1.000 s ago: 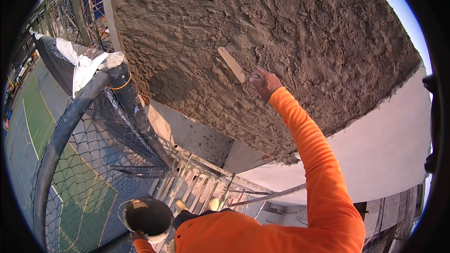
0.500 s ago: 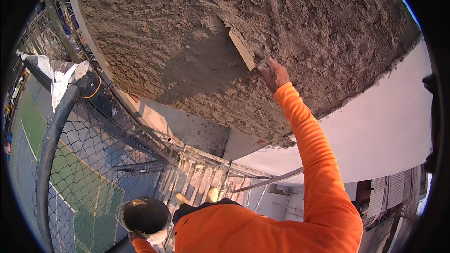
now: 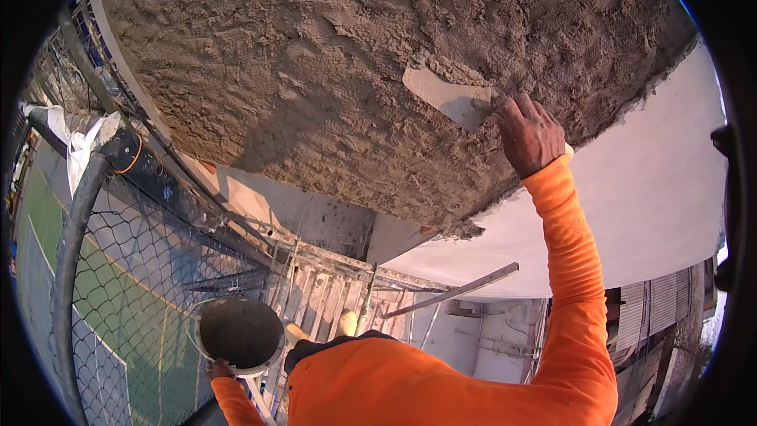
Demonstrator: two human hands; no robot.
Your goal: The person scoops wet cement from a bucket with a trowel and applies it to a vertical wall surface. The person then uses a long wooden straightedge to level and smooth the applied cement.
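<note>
Grey, rough wet plaster (image 3: 331,87) covers the curved surface overhead in the head view, and the right hand (image 3: 530,132), at the end of an orange sleeve (image 3: 572,268), has its fingers clenched round the handle of a flat trowel (image 3: 445,96) whose blade lies pressed against that plaster just left of the hand. Low at the left, the left hand (image 3: 218,368) grips the rim of a round pan of grey mortar (image 3: 239,334), held near a wire mesh fence (image 3: 118,284) and a dark pipe (image 3: 75,229), with pale scaffold rails (image 3: 331,292) beside it and a smooth white wall (image 3: 654,205) to the right of the plaster.
</note>
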